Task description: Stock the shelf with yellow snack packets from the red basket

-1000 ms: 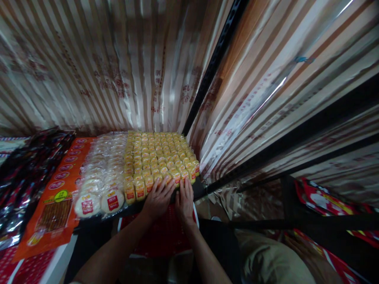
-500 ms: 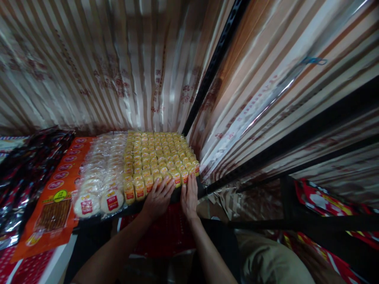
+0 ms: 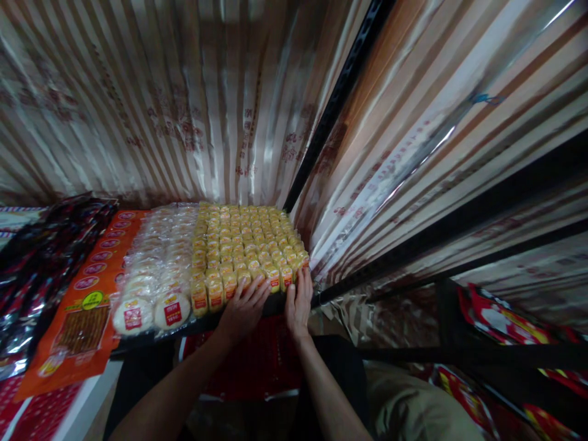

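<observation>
Small yellow-wrapped snack packs [image 3: 248, 242] stand in tight rows on a dark shelf [image 3: 209, 320]. My left hand [image 3: 245, 304] lies against the front row, its fingers stretched out over the pack fronts. At the right end of that row, my right hand [image 3: 299, 301] touches the corner packs with its fingers extended. Neither hand grips a pack. Left of the yellow rows are clear-wrapped round white crackers [image 3: 172, 311] with red labels, lined up in two rows.
An orange snack bag [image 3: 87, 306] and a pile of dark shiny packets [image 3: 50, 257] lie at the left. Striped plastic sheeting [image 3: 220, 122] hangs behind, with a black metal post [image 3: 331, 116] at the corner. Red packets [image 3: 500, 315] sit on a shelf at right.
My right hand has shifted slightly right along the front row, towards the corner. My left hand stays at nearly the same packs.
</observation>
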Motion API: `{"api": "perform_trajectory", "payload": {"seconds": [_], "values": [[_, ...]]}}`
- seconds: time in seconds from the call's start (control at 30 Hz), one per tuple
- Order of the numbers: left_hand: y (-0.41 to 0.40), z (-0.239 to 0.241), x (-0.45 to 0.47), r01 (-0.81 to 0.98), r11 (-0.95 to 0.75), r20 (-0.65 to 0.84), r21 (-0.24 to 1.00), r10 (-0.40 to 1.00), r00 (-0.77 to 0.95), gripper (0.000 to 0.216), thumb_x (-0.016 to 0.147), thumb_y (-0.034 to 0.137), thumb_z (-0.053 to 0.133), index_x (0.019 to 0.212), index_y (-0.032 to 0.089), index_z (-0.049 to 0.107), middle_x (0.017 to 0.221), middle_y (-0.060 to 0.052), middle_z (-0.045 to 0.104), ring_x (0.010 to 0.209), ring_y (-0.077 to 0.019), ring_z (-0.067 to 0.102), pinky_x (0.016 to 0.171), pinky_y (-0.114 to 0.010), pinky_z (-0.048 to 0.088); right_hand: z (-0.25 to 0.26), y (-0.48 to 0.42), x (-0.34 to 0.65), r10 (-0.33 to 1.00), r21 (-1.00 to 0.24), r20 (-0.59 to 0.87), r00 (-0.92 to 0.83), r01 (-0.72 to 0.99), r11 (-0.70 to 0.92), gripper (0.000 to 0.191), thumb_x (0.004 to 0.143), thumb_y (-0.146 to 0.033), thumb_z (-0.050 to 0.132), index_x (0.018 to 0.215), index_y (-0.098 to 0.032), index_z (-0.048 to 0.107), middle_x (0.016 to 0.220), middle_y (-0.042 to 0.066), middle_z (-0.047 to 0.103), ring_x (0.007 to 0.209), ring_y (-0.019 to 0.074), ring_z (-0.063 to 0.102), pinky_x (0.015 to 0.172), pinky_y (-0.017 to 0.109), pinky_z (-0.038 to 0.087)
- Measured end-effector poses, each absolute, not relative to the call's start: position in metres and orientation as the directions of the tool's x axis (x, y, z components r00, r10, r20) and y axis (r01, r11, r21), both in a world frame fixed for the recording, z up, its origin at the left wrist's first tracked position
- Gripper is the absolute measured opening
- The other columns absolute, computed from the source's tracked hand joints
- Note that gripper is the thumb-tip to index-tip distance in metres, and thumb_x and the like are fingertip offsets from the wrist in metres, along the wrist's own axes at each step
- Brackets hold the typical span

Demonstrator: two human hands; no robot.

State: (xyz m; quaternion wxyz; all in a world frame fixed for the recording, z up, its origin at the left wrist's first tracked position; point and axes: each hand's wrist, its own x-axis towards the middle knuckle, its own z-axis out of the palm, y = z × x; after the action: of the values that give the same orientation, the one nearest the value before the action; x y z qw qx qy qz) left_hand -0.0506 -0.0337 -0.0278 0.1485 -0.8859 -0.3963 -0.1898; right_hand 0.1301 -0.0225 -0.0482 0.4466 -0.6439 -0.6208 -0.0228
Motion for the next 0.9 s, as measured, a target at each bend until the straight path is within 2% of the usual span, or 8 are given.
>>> {"api": "perform_trajectory", "payload": {"seconds": [0.1, 0.23, 0.37, 0.6, 0.77, 0.9], "values": [[-0.034, -0.026, -0.051, 0.754, -0.648, 0.446, -0.111, 0.645, 0.621, 0.046, 0.093, 0.028, 0.032, 0.137, 0.020, 0.037, 0.148, -0.002, 0.033, 0.138, -0.0206, 0.022, 0.109, -0.048, 0.024, -0.048, -0.013, 0.134, 0.791, -0.568, 0.553, 0.262, 0.813, 0.127, 0.053, 0.096, -0.036, 0.021, 0.144, -0.012, 0.025, 0.149, 0.016, 0.025, 0.138, 0.0246, 0.021, 0.108, 0.052, 0.026], [-0.033, -0.028, -0.051, 0.750, -0.656, 0.431, -0.084, 0.654, 0.621, 0.047, 0.092, 0.028, 0.034, 0.138, 0.019, 0.037, 0.148, -0.004, 0.033, 0.138, -0.0216, 0.022, 0.110, -0.048, 0.023, -0.050, -0.004, 0.133, 0.841, -0.559, 0.494, 0.221, 0.821, 0.113, 0.058, 0.096, -0.037, 0.019, 0.145, -0.008, 0.018, 0.150, 0.017, 0.023, 0.139, 0.0234, 0.020, 0.110, 0.048, 0.024], [-0.033, -0.028, -0.051, 0.753, -0.654, 0.455, -0.078, 0.649, 0.610, 0.047, 0.093, 0.028, 0.033, 0.138, 0.019, 0.036, 0.148, -0.003, 0.032, 0.139, -0.0205, 0.021, 0.111, -0.047, 0.021, -0.049, -0.007, 0.133, 0.839, -0.581, 0.485, 0.246, 0.808, 0.099, 0.061, 0.095, -0.041, 0.022, 0.145, -0.007, 0.018, 0.151, 0.017, 0.018, 0.140, 0.0234, 0.015, 0.112, 0.048, 0.021], [-0.035, -0.029, -0.051, 0.763, -0.643, 0.506, -0.069, 0.637, 0.582, 0.047, 0.092, 0.026, 0.035, 0.137, 0.016, 0.037, 0.148, -0.006, 0.032, 0.139, -0.0204, 0.021, 0.113, -0.045, 0.019, -0.050, -0.004, 0.133, 0.846, -0.619, 0.455, 0.279, 0.782, 0.075, 0.061, 0.095, -0.043, 0.020, 0.146, -0.009, 0.017, 0.150, 0.017, 0.023, 0.139, 0.0239, 0.020, 0.110, 0.048, 0.023], [-0.034, -0.032, -0.051, 0.760, -0.650, 0.551, -0.031, 0.623, 0.555, 0.046, 0.091, 0.023, 0.036, 0.136, 0.015, 0.039, 0.146, -0.009, 0.034, 0.138, -0.0203, 0.023, 0.114, -0.045, 0.020, -0.046, -0.008, 0.131, 0.800, -0.612, 0.518, 0.305, 0.785, 0.097, 0.061, 0.095, -0.043, 0.024, 0.145, -0.008, 0.018, 0.149, 0.018, 0.023, 0.139, 0.0253, 0.020, 0.110, 0.051, 0.023], [-0.041, -0.035, -0.056, 0.794, -0.606, 0.581, 0.037, 0.659, 0.477, 0.044, 0.089, 0.020, 0.039, 0.131, 0.013, 0.045, 0.144, -0.011, 0.037, 0.138, -0.0222, 0.024, 0.112, -0.046, 0.023, -0.042, -0.030, 0.122, 0.773, -0.556, 0.580, 0.256, 0.818, 0.146, 0.055, 0.096, -0.036, 0.024, 0.145, -0.012, 0.021, 0.149, 0.016, 0.026, 0.138, 0.0246, 0.021, 0.109, 0.052, 0.026]]}}
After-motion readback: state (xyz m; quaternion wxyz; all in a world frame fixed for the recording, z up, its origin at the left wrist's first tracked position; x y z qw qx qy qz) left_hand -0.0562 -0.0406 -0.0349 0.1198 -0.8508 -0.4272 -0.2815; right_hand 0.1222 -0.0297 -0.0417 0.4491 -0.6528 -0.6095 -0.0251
